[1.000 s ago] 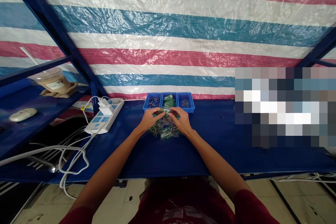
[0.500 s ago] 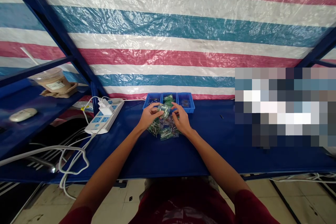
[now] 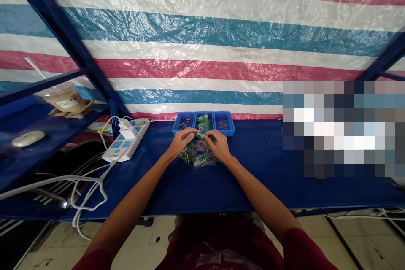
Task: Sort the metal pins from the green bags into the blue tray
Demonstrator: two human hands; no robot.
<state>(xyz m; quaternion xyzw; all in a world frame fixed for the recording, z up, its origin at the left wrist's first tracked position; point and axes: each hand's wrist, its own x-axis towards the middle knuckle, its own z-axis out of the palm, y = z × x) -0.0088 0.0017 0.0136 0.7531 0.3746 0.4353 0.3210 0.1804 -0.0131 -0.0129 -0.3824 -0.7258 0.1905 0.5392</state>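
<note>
Between my hands is a small clear-and-green plastic bag (image 3: 199,135), seen nearly edge-on. My left hand (image 3: 179,143) pinches its left end between thumb and fingers. At the other end, my right hand (image 3: 219,145) has its fingertips closed on the bag. Below them on the table lie several similar bags (image 3: 201,161) with slim metal pieces inside, too small to name. Just beyond the hands stands a blue three-part bin (image 3: 233,130). Its left part has loose slim metal pieces, the middle one green bags (image 3: 204,122), the right one small pieces I cannot make out.
A white power strip (image 3: 126,141) with a plugged-in charger and loose white cables (image 3: 91,185) is on the left. A drink cup (image 3: 65,97) and a white mouse (image 3: 28,138) sit on the left shelf. One small dark piece (image 3: 267,140) lies right. Far right is pixelated.
The bag has tipped from facing me to nearly edge-on. My right hand has moved left and closed on it; my left hand has lowered slightly.
</note>
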